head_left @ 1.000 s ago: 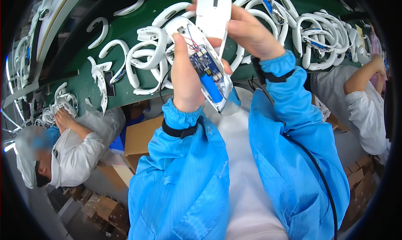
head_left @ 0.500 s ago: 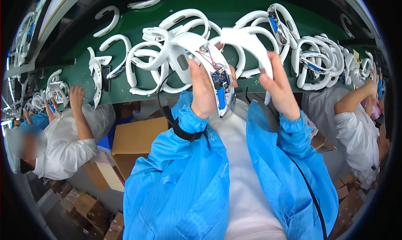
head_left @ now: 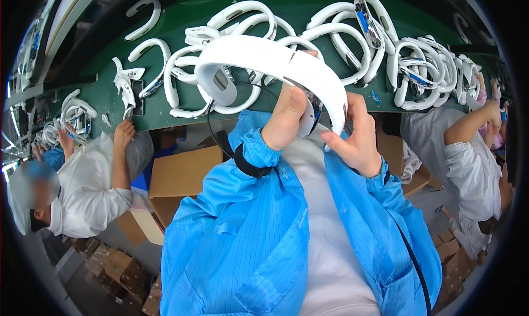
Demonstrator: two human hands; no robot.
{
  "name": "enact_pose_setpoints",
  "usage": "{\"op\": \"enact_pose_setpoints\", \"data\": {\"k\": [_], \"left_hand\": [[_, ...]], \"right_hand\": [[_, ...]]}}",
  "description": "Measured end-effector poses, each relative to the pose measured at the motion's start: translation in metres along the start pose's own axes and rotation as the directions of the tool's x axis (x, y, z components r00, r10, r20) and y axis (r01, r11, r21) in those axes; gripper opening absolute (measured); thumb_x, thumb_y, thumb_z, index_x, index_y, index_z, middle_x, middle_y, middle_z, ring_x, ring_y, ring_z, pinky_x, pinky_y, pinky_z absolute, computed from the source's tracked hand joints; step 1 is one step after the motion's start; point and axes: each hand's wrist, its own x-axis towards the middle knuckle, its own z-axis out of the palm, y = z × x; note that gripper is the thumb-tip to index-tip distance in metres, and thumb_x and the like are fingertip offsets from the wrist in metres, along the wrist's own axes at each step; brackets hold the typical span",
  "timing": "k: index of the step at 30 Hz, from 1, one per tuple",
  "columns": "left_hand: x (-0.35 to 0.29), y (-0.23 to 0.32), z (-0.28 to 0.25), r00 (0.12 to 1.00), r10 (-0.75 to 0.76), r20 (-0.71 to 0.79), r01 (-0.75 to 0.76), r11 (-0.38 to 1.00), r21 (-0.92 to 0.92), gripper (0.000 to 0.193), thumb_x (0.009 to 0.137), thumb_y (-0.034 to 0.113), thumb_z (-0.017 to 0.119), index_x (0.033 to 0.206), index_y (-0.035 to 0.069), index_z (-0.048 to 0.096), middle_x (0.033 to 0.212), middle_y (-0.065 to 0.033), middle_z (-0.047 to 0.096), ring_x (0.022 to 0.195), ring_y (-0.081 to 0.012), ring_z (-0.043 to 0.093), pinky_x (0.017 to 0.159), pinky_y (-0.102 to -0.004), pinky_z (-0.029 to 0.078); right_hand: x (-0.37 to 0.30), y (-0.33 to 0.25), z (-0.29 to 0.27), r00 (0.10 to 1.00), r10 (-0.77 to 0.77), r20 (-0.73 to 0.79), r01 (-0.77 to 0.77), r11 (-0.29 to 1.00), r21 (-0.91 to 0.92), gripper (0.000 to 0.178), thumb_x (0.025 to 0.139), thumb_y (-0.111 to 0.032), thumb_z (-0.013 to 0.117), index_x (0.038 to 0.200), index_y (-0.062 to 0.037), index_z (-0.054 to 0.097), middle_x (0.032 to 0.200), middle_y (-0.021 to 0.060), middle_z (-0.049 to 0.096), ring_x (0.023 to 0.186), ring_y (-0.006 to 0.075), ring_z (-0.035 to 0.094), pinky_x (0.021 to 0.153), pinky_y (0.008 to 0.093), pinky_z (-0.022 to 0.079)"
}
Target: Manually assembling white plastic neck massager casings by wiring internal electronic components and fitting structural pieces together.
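A white curved neckband (head_left: 242, 51) is in my left hand (head_left: 284, 117), whose fingers wrap round its near arm from below. My right hand (head_left: 358, 137) grips the lower end of a curved white cover (head_left: 326, 79) between thumb and fingers. The cover lies along the neckband's arm, and a thin seam shows where the two meet near the top. Most of the inside parts are hidden under it; a dark bit shows by my left fingers. Whether the cover is fully seated, I cannot tell.
White neckbands (head_left: 352, 35) lie in heaps across the green table (head_left: 193, 12), some with blue parts exposed. White pieces (head_left: 125, 81) and a dark phone-like slab (head_left: 138, 98) are at left. Co-workers sit at both sides. A cardboard box (head_left: 184, 172) stands below the table edge.
My right hand has brought the cover down onto the neckband's opened arm, hiding the circuit board and blue battery. The neckband has turned, its outer white side now facing up.
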Motion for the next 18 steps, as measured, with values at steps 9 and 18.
{"op": "enact_pose_setpoints", "data": {"k": [9, 18], "left_hand": [[-0.004, 0.002, -0.003, 0.999, 0.013, 0.050, -0.010, 0.999, -0.049, 0.090, 0.080, 0.065, 0.044, 0.138, 0.000, 0.017, 0.124, -0.0102, 0.038, 0.116, -0.0188, 0.037, 0.098, -0.0321, 0.030], [-0.002, 0.006, -0.007, 0.994, -0.002, 0.112, 0.008, 0.999, -0.049, 0.087, 0.079, 0.055, 0.055, 0.138, 0.001, 0.019, 0.120, -0.0086, 0.044, 0.111, -0.0184, 0.043, 0.095, -0.0326, 0.035]], "right_hand": [[0.000, 0.001, 0.002, 0.999, 0.038, 0.002, -0.038, 0.999, 0.032, 0.074, 0.063, -0.043, 0.076, 0.110, 0.0046, 0.046, 0.090, 0.0167, 0.063, 0.082, 0.0243, 0.065, 0.073, 0.0304, 0.050], [0.010, -0.008, 0.005, 0.999, -0.032, -0.018, 0.029, 0.994, -0.108, 0.065, 0.061, -0.035, 0.078, 0.106, 0.0028, 0.050, 0.086, 0.0166, 0.062, 0.077, 0.0206, 0.065, 0.067, 0.0298, 0.050]]}}
